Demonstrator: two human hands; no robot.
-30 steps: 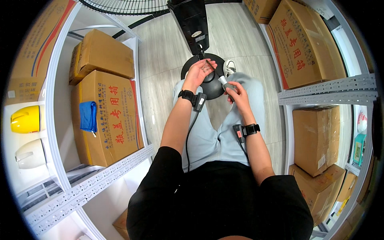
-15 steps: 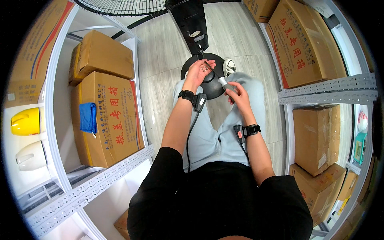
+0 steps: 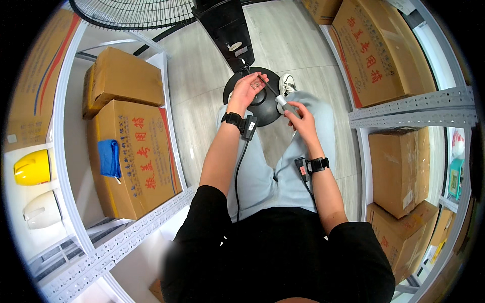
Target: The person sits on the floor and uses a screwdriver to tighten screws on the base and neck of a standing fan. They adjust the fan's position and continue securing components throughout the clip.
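A screwdriver with a grey handle and a long dark shaft rests in my right hand, its fingers closed round the handle. The shaft slants up and left, with its end by the fingers of my left hand. That hand is palm up and cupped. Several small shiny metal pieces lie in it, perhaps screws, too small to make out for certain. Just beyond stands a black fan column, its lower end close to my left fingertips. Below my hands, a round black base sits on the floor between my feet.
A wire fan grille spreads at the upper left. Metal shelves with cardboard boxes flank me on both sides. A blue cloth hangs on one box. Yellow and white kettle-like things stand far left.
The view has shifted a little. The screwdriver's end has stayed close to my left fingers, and both hands keep nearly the same pose.
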